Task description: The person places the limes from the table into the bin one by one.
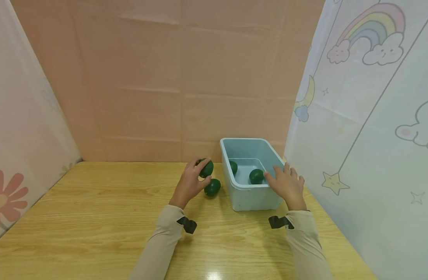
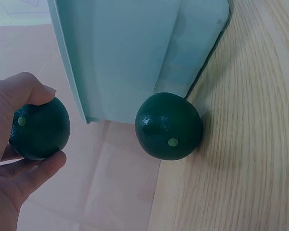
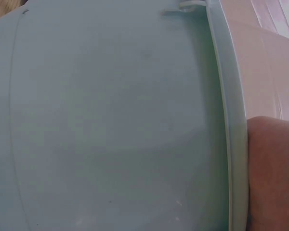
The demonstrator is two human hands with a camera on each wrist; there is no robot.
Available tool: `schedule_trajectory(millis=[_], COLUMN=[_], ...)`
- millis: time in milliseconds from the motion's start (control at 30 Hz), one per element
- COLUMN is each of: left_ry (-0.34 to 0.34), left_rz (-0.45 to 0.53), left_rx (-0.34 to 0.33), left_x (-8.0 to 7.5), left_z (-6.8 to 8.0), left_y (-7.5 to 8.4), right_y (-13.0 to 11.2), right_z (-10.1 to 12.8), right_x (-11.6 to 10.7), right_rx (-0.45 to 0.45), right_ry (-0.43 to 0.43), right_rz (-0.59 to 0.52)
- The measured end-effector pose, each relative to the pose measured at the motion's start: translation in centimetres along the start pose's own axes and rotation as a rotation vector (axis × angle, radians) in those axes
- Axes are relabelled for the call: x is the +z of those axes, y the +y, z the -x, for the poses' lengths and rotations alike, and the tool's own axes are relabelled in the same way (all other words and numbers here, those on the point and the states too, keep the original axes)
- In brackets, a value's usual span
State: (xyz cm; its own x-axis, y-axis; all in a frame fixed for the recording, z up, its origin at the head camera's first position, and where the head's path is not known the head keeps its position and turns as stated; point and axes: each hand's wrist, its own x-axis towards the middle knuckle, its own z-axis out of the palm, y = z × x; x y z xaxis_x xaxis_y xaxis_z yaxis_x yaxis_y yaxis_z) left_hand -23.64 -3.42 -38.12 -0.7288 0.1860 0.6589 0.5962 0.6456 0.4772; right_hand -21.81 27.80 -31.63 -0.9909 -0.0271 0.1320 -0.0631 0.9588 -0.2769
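Note:
My left hand (image 1: 192,182) pinches a smooth dark green round fruit (image 1: 207,168) between thumb and fingers, above the table and left of the bin. In the left wrist view this held fruit (image 2: 43,130) shows a pale stem nub. Just below, a second green fruit (image 1: 212,188) rests on the table beside the light blue plastic bin (image 1: 257,198). Inside the bin lie two more, one green fruit (image 1: 256,176) near the front and another fruit (image 1: 233,167) by the left wall. My right hand (image 1: 289,186) is over the bin's near right rim, fingers spread, holding nothing.
The wooden table (image 1: 95,217) meets a peach cloth backdrop (image 1: 147,97) behind. Printed cloth walls stand on both sides, with the right wall (image 1: 371,155) close to the bin. The bin's wall (image 3: 111,120) fills most of the right wrist view.

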Motion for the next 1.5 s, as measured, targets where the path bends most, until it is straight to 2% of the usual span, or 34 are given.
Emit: schedule_trajectory(millis=[367, 667, 967, 1500], left_ry=[0.029, 0.045, 0.064, 0.069], left_rz=[-0.009, 0.028, 0.017, 0.004], left_rx=[0.014, -0.014, 0.024, 0.039], left_x=[-0.09, -0.04, -0.03, -0.30], left_z=[-0.07, -0.42, -0.46, -0.37], left_y=[0.26, 0.44, 0.52, 0.67], right_y=[-0.02, -0.01, -0.03, -0.13], right_z=[-0.08, -0.05, -0.08, -0.13], right_x=[0.02, -0.06, 0.02, 0.06], right_rx=[0.003, -0.001, 0.009, 0.008], right_ry=[0.003, 0.006, 0.002, -0.007], right_rz=[0.003, 0.003, -0.002, 0.000])
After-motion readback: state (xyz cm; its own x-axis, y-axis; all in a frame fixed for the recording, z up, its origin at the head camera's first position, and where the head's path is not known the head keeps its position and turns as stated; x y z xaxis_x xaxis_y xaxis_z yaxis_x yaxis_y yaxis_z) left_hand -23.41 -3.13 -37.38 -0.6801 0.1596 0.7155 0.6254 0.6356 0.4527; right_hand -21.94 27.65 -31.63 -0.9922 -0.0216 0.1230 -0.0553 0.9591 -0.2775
